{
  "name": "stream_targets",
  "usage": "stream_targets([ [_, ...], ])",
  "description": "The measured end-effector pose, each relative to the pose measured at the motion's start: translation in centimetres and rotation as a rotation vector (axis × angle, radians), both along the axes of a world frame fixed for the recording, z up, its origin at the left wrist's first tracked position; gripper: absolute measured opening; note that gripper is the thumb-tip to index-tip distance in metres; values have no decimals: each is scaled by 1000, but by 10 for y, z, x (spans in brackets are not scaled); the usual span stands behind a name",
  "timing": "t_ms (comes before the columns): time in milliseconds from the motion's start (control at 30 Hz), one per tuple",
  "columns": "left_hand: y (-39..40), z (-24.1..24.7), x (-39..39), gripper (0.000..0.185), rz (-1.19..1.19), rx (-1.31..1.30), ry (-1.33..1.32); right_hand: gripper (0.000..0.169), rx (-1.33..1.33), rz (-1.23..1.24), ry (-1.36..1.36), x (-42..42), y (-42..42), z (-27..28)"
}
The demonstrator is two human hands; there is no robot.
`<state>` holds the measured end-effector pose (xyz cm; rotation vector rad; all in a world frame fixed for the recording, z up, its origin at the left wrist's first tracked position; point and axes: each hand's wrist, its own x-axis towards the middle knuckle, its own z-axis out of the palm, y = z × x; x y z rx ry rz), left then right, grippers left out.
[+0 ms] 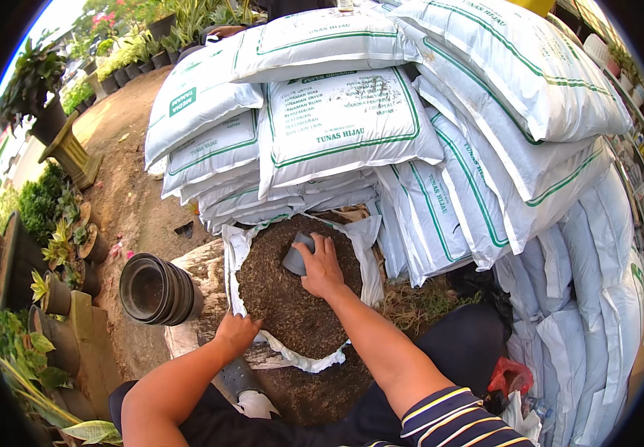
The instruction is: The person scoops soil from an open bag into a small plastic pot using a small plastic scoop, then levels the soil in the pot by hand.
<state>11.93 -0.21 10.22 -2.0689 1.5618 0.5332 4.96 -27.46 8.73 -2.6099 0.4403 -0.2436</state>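
In front of me stands an open white sack [367,262] with its rim rolled down, full of dark brown potting soil [269,290]. My right hand [322,265] grips a small grey plastic cup [298,258], which lies tilted on the soil. At the near left of the sack, my left hand [238,334] is closed on the rolled rim. Left of the sack is a stack of black plastic nursery pots [157,290], lying tipped so that the mouth of the front one shows.
Full white sacks [350,123] with green print are piled behind and to the right. Potted plants [91,243] line the dirt path [126,195] at left. A red plastic bag [510,377] lies by my right knee. Part of another person's hand [227,31] shows behind the pile.
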Motion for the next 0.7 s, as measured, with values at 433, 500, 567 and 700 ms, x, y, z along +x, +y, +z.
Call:
stream_targets([
  [433,-11,-6,-9,31,7,76,96,87,116,161,-212,-24,-13,27],
  [500,-12,-7,-9,26,-34,42,76,88,92,136,-301,-25,-21,34],
  [567,-10,-8,-11,24,-21,11,72,89,77,37,-328,-24,-30,34],
  [700,-10,-5,-13,23,-21,20,59,88,25,-274,-161,-28,-37,16],
])
